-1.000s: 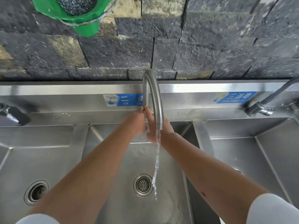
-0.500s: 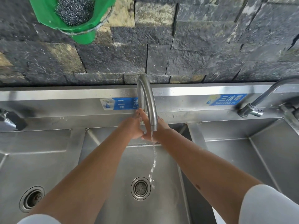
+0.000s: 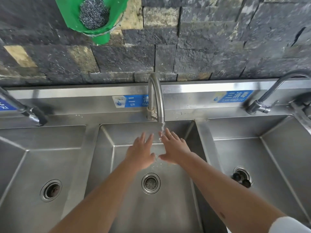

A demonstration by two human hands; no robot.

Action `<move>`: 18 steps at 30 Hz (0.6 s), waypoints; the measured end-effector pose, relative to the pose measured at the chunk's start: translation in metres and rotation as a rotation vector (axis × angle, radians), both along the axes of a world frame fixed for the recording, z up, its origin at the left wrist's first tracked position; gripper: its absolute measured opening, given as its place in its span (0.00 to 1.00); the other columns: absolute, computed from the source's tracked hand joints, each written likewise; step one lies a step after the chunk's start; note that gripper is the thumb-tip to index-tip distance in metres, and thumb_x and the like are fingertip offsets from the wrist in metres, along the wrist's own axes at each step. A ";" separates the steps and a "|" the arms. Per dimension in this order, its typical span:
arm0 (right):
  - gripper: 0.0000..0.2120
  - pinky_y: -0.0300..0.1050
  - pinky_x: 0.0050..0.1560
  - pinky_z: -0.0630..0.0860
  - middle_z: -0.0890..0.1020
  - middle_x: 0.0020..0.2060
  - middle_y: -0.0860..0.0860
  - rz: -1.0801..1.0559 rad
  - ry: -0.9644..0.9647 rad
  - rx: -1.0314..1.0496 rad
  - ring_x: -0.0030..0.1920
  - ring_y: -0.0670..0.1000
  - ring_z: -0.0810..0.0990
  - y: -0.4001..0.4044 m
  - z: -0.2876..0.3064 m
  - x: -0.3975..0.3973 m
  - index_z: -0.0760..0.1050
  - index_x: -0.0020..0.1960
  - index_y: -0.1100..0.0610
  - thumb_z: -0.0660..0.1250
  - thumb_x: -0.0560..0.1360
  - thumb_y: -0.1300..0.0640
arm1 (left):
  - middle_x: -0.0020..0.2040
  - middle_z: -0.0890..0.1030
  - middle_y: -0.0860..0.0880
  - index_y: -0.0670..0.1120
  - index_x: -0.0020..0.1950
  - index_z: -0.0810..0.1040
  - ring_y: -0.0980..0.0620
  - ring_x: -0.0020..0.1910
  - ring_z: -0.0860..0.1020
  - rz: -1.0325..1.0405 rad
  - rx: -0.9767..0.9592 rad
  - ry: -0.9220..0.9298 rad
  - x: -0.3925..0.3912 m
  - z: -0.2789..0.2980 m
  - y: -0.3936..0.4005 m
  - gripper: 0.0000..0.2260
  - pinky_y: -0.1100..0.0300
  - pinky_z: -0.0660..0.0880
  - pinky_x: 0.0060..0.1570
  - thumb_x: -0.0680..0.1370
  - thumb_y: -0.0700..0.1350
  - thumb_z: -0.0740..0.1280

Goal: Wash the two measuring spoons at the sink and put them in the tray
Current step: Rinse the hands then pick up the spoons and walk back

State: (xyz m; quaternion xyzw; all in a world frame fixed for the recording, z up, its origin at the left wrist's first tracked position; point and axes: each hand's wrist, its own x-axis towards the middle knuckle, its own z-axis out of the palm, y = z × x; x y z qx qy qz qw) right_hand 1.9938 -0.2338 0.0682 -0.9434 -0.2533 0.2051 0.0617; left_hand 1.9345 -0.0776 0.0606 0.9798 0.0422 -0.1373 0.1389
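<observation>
My left hand (image 3: 141, 153) and my right hand (image 3: 173, 149) are spread flat, palms down, side by side over the middle basin (image 3: 168, 199) of a steel sink. Both hold nothing. A thin broken stream of water falls from the curved faucet (image 3: 156, 98) between my hands, touching the fingers of the right one. The drain (image 3: 150, 183) lies just below my wrists. No measuring spoons and no tray are in view.
Two more basins flank the middle one, the left basin (image 3: 42, 165) and the right basin (image 3: 262, 162), each with its own tap, the left tap (image 3: 28, 111) and the right tap (image 3: 262, 103). A green holder (image 3: 91, 15) with steel wool hangs on the dark stone wall above.
My hands have left the base of the faucet, dropped toward me and opened flat under the spout. The water stream has thinned to drips. The view has tilted down slightly.
</observation>
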 end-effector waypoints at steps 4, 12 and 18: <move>0.55 0.68 0.74 0.48 0.34 0.79 0.48 -0.114 0.071 -0.050 0.79 0.58 0.37 -0.033 -0.011 -0.047 0.35 0.77 0.41 0.67 0.63 0.29 | 0.79 0.43 0.47 0.57 0.76 0.41 0.42 0.77 0.48 0.055 0.004 -0.017 -0.047 -0.001 -0.011 0.37 0.41 0.59 0.69 0.73 0.63 0.57; 0.60 0.71 0.71 0.37 0.23 0.72 0.46 -0.166 0.164 -0.138 0.74 0.58 0.25 -0.075 -0.024 -0.119 0.29 0.75 0.39 0.51 0.54 0.16 | 0.76 0.30 0.51 0.63 0.74 0.35 0.42 0.77 0.38 0.045 0.017 0.031 -0.100 -0.004 -0.045 0.43 0.36 0.51 0.70 0.64 0.78 0.46; 0.57 0.68 0.72 0.35 0.25 0.73 0.45 -0.284 0.164 -0.097 0.74 0.54 0.26 -0.119 -0.027 -0.130 0.32 0.76 0.39 0.51 0.56 0.17 | 0.78 0.36 0.49 0.61 0.75 0.40 0.41 0.77 0.42 -0.080 0.040 0.007 -0.092 -0.004 -0.096 0.43 0.39 0.55 0.69 0.65 0.77 0.46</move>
